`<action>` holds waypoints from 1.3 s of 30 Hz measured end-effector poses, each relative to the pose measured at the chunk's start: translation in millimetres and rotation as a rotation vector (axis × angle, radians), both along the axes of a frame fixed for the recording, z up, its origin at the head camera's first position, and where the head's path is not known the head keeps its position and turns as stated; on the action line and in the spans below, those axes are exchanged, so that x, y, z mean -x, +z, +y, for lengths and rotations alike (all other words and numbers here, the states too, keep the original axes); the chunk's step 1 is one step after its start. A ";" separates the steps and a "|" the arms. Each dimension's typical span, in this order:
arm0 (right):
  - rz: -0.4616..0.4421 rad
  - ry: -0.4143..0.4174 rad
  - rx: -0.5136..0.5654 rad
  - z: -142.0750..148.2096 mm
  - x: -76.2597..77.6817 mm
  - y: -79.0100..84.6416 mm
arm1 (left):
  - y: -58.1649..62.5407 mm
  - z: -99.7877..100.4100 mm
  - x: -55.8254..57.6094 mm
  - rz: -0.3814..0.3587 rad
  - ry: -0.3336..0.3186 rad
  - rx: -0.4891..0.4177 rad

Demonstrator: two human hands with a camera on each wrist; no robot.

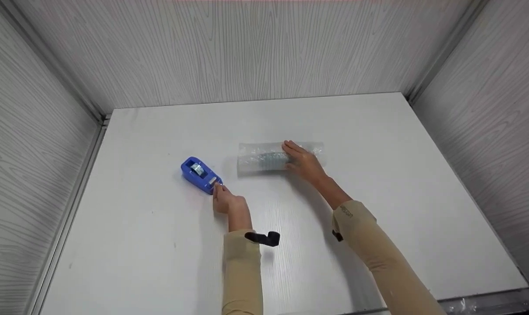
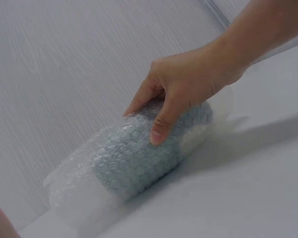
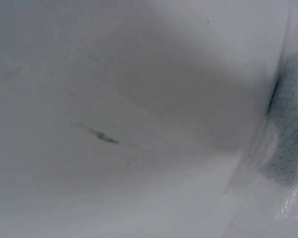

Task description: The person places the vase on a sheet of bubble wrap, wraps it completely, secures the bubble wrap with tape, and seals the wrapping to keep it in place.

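Observation:
A green-blue cylindrical object in clear bubble wrap (image 1: 271, 162) lies crosswise on the white table. My right hand (image 1: 306, 165) grips it from above, thumb on the near side and fingers over the far side, as the left wrist view shows on the bubble-wrapped roll (image 2: 134, 153). The wrap extends loosely past the object's ends. Left of it sits a blue tape dispenser (image 1: 199, 176) with a roll of clear tape (image 1: 197, 169). At its cutter end my left hand (image 1: 228, 202) pinches with thumb and fingers, apparently on the tape's end; the strip itself is barely visible.
The white table (image 1: 150, 245) is enclosed by wood-grain panels at the back (image 1: 255, 52) and both sides. A dark wrist camera mount (image 1: 264, 238) juts from the left sleeve. Along the table's front right edge runs a grey rail (image 1: 488, 302).

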State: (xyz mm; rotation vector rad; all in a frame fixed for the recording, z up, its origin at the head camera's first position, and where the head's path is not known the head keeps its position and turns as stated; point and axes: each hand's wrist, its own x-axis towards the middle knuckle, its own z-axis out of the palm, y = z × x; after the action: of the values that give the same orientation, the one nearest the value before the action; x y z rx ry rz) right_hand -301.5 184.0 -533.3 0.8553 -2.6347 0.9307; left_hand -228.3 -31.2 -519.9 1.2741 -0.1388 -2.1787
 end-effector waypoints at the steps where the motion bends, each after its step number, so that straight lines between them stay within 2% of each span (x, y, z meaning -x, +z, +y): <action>1: 0.000 0.000 0.002 0.0 0.1 -0.2 | -1.3 0.6 -0.3 -0.001 -0.004 0.008; 6: -0.006 0.000 0.007 -0.8 0.5 0.4 | -6.1 2.8 0.1 -0.011 -0.024 0.094; 8: -0.008 0.000 0.007 -1.1 0.4 1.2 | -10.8 3.8 1.5 -0.013 -0.020 0.125; 9: -0.005 0.000 0.006 -1.2 0.4 1.5 | -19.2 3.9 5.6 -0.021 -0.014 0.139; 10: 0.001 0.002 0.002 -1.4 0.5 1.8 | -21.5 2.5 5.3 -0.018 -0.019 0.135; 11: 0.008 0.005 -0.002 -1.6 0.8 1.8 | -34.3 2.1 10.8 -0.007 -0.003 0.139; 13: 0.025 0.013 -0.002 -1.8 0.9 2.0 | -68.0 1.6 26.0 0.024 0.058 0.175; 15: 0.044 0.020 -0.006 -1.8 1.2 1.7 | -85.0 0.9 34.5 0.022 0.068 0.170; 16: 0.052 0.021 -0.006 -1.8 1.4 1.4 | -85.5 1.5 34.3 0.026 0.077 0.170; 17: 0.056 0.022 -0.005 -1.7 1.4 1.4 | -83.8 3.9 34.7 0.017 0.085 0.183; 18: 0.057 0.022 -0.003 -1.8 1.3 1.3 | -74.1 4.9 30.7 -0.011 0.070 0.192; 20: 0.056 0.017 -0.005 -1.7 1.6 0.6 | -44.7 7.5 17.8 -0.075 0.021 0.187; 23: 0.048 0.010 -0.004 -1.5 1.7 0.4 | -21.1 13.1 8.1 -0.125 0.022 0.244; 24: 0.046 0.009 -0.005 -1.3 2.0 0.4 | -22.9 14.3 10.1 -0.139 0.035 0.259; 25: 0.046 0.009 -0.006 -1.3 2.3 0.4 | -36.6 15.2 16.2 -0.104 0.082 0.291; 30: 0.058 0.016 -0.004 -2.2 2.8 0.9 | -34.1 16.3 18.5 -0.036 0.151 0.291; 31: 0.057 0.014 -0.004 -2.3 2.4 0.9 | -32.5 16.6 17.4 -0.020 0.151 0.293; 32: 0.056 0.012 -0.004 -2.4 2.0 0.9 | -16.3 17.4 9.8 -0.029 0.123 0.265; 35: 0.034 0.006 -0.007 -2.2 1.1 0.5 | 2.0 20.3 -2.6 -0.016 0.089 0.291; 37: 0.025 0.009 -0.008 -2.4 1.2 0.3 | 5.2 20.6 -5.7 -0.002 0.075 0.297; 39: 0.028 0.014 0.001 -2.4 1.4 0.3 | 2.7 18.5 -4.5 0.005 0.073 0.288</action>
State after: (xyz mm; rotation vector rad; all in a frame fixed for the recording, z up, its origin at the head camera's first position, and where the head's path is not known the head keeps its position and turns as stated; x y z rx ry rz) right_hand -302.9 181.6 -533.0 0.8813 -2.6077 0.9163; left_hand -223.8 -12.7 -517.2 1.0932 -0.3831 -2.0147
